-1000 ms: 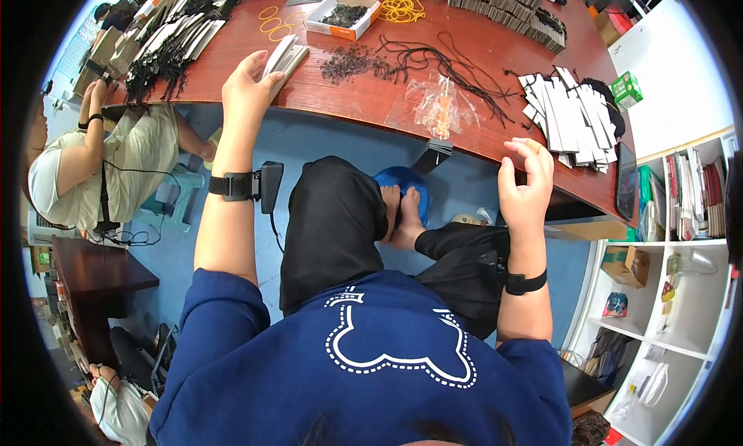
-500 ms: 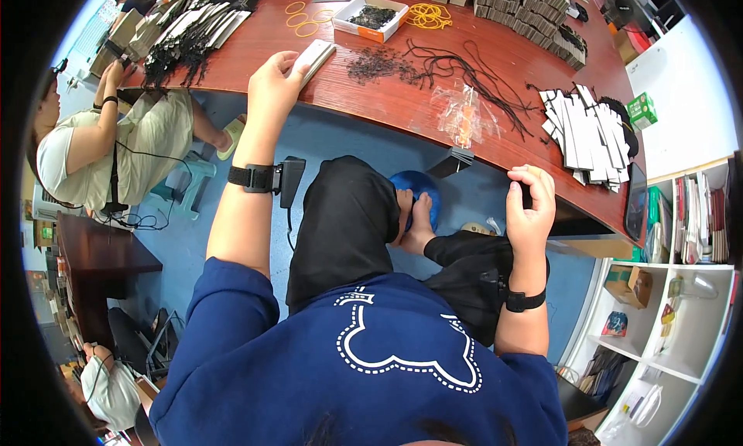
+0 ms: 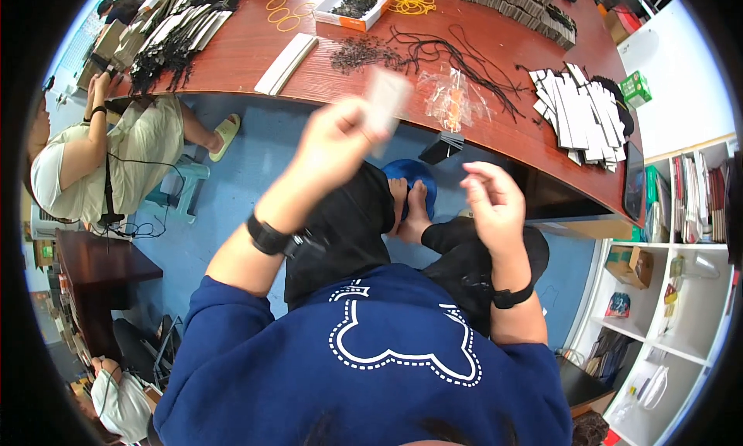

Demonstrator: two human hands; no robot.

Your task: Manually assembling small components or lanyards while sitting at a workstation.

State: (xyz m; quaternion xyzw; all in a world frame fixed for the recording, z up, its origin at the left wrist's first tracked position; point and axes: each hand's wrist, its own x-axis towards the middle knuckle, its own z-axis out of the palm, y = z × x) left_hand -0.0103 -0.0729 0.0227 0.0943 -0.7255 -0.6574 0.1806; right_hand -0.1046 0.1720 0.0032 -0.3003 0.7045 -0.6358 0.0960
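My left hand (image 3: 337,140) is raised in front of the table edge, closed on a white card (image 3: 387,102) that is blurred by motion. Left of it, a stack of white paper strips (image 3: 286,64) lies at the table's near edge. My right hand (image 3: 495,206) hovers over my right leg, short of the table, its fingers loosely bent and a little apart from the thumb; nothing shows in it. Black cords (image 3: 464,63) and a scatter of small black pieces (image 3: 364,55) lie on the table, beside a crumpled clear plastic bag (image 3: 455,105).
White tags with black cords (image 3: 580,117) are heaped at the right. Behind stand an open box of black bits (image 3: 352,9), yellow bands (image 3: 410,3) and stacked cards (image 3: 518,5). A seated co-worker (image 3: 77,148) is at the left; white shelves (image 3: 658,291) stand right.
My left hand has left the strip stack on the table and come right and nearer, carrying a white card. My right hand has shifted slightly left and nearer.
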